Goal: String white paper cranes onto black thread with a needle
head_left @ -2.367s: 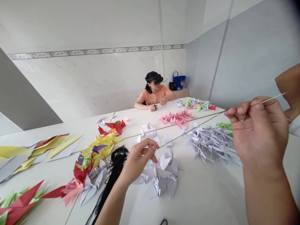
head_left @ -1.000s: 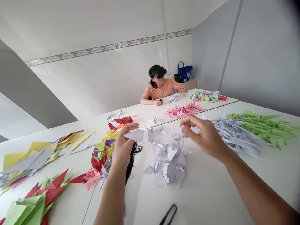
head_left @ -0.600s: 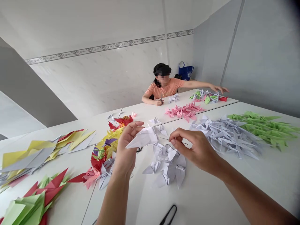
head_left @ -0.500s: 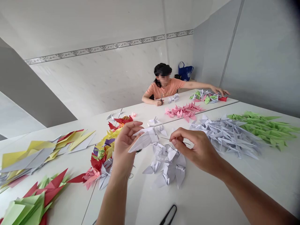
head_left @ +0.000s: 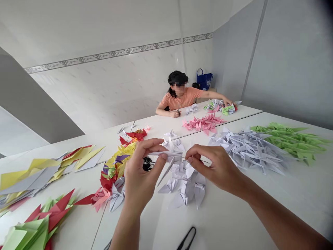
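Note:
My left hand (head_left: 143,170) holds a white origami paper crane (head_left: 166,155) edge-on between fingers and thumb. My right hand (head_left: 215,163) pinches a thin metal needle (head_left: 199,160), whose point lies close to the crane. The two hands are a short gap apart. Below them lies a heap of white paper cranes (head_left: 184,185), and a tangle of black thread (head_left: 148,164) shows just right of my left hand. Black snips (head_left: 186,239) lie near the table's front edge.
Piles of pale lilac cranes (head_left: 247,151), green cranes (head_left: 291,139) and pink cranes (head_left: 203,124) cover the white table (head_left: 229,215). Large red, yellow and green cranes lie at left. A seated co-worker (head_left: 179,97) reaches into a far pile (head_left: 221,107).
My left hand has rotated the white crane from a wide, tilted position to edge-on. My right hand has stayed close by, pinching the needle. The co-worker's arm has moved down onto the far pile.

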The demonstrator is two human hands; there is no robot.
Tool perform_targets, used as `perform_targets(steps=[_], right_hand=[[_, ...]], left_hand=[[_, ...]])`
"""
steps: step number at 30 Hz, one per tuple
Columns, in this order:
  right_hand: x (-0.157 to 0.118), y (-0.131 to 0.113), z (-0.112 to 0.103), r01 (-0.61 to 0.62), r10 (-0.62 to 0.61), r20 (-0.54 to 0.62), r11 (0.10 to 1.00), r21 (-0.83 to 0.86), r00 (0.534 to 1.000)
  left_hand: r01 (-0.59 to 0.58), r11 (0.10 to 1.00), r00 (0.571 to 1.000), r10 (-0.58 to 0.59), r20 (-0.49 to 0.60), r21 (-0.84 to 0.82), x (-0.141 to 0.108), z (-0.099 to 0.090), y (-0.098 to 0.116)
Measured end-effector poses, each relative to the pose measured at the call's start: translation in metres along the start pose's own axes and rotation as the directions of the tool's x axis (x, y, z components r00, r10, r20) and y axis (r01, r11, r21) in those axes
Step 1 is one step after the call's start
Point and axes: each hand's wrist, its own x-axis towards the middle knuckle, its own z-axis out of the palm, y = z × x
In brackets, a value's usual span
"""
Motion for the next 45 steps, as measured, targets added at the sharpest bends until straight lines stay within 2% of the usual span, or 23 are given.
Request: perform_targets(steps=[6,8,10,12,15,21,24,29,41,45], right_hand=[[0.003,0.005,0.002,-0.092,0.064,0.121,0.965,0.245,0.991],[0.004,0.008,0.004,-0.135,0.093,0.147,0.94,0.314,0.985],[0.004,0.01,0.005,-0.155,0.11,0.143,0.919,0.362,0.984],[0.005,0.012,0.007,-0.132,0.099,0.102,0.911,0.391,0.99],[0.005,0.012,0.01,-0.09,0.079,0.044,0.915,0.393,0.996],[0.005,0.013,0.013,-0.065,0.079,-0.022,0.929,0.365,0.997],[0.003,0.015,0.015,-0.066,0.074,0.0,0.889,0.453,0.997],[0.001,0.017,0.019,-0.133,0.108,0.079,0.795,0.591,0.991],[0.001,0.014,0.024,-0.115,0.109,0.045,0.801,0.588,0.993],[0.0,0.012,0.023,-0.106,0.106,0.033,0.815,0.57,0.994]], left_hand=[[-0.088,0.95,0.99,0.117,0.08,-0.3,-0.004,0.002,0.002],[-0.131,0.935,0.983,0.167,0.082,-0.329,-0.005,0.003,0.001],[-0.183,0.95,0.975,0.209,0.077,-0.251,-0.006,0.006,0.002],[-0.247,0.965,0.964,0.254,0.074,-0.09,-0.006,0.008,0.004],[-0.324,0.936,0.946,0.315,0.081,0.137,-0.006,0.011,0.011],[-0.358,0.878,0.932,0.356,0.068,0.319,-0.007,0.012,0.018],[-0.347,0.873,0.933,0.358,0.033,0.343,-0.007,0.012,0.017],[-0.314,0.895,0.944,0.33,0.005,0.315,-0.007,0.011,0.015],[-0.283,0.899,0.949,0.313,-0.036,0.335,-0.006,0.01,0.014],[-0.244,0.913,0.962,0.272,-0.041,0.326,-0.006,0.011,0.013]])
